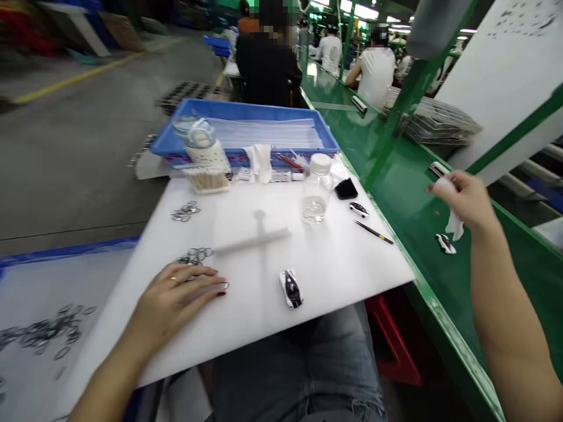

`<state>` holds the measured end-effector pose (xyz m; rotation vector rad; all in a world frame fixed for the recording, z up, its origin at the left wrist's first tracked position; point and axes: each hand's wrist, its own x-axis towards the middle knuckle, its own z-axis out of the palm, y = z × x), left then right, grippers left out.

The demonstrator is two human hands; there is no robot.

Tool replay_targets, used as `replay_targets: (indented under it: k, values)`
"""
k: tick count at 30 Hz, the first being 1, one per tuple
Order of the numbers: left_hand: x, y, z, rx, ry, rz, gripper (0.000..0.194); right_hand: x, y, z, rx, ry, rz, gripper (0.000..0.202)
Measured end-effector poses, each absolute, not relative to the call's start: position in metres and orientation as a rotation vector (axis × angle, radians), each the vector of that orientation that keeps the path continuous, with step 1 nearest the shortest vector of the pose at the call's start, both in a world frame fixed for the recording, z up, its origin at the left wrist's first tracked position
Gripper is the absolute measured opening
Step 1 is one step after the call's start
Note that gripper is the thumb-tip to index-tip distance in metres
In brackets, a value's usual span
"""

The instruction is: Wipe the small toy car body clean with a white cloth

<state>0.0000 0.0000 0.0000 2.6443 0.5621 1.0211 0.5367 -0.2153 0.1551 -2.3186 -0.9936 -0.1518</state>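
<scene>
My left hand (185, 293) rests on the white board beside a small pile of dark rings (196, 255); a small ring (226, 285) is at its fingertips, between thumb and forefinger. Over the green surface at the right, my right hand (466, 196) is closed on a white cloth (455, 225) that hangs down. Just below the cloth lies a small black-and-white car-shaped piece (446, 244). A similar piece (291, 288) sits near the board's front edge, and another (359, 209) lies toward its right side.
On the board (255, 316) stand a clear bottle (315, 190), a bundle of cotton swabs (206, 179) and black-tipped tweezers (373, 232). Behind is a blue tray (328, 132). The green surface (396, 187) runs along the right, with a post (398, 117). Several people sit ahead.
</scene>
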Motion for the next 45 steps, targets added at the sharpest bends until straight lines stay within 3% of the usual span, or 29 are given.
replay_targets:
  k: [5,11,19,26,36,45]
  values:
    - [0.0,0.004,-0.001,2.699,0.419,1.014,0.029,0.565,-0.307,0.084,-2.848,-0.507,-0.061,0.03]
    - [-0.005,-0.014,0.006,2.59,0.703,1.05,0.029,0.573,-0.343,0.034,-2.945,-0.244,-0.128,0.037]
    - [0.011,-0.047,0.022,2.402,0.773,1.173,0.02,0.532,-0.288,0.061,-2.655,-0.843,-0.216,0.034]
    - [0.039,-0.081,0.029,2.116,0.724,1.12,0.017,0.495,-0.222,0.059,-2.406,-1.428,0.141,0.033]
    - [0.078,-0.104,0.03,1.348,0.698,0.999,0.01,0.486,-0.195,0.046,-2.315,-1.481,0.201,0.031]
    - [0.104,-0.113,0.023,0.77,0.592,0.997,0.029,0.489,-0.182,0.038,-2.414,-1.286,-0.002,0.04]
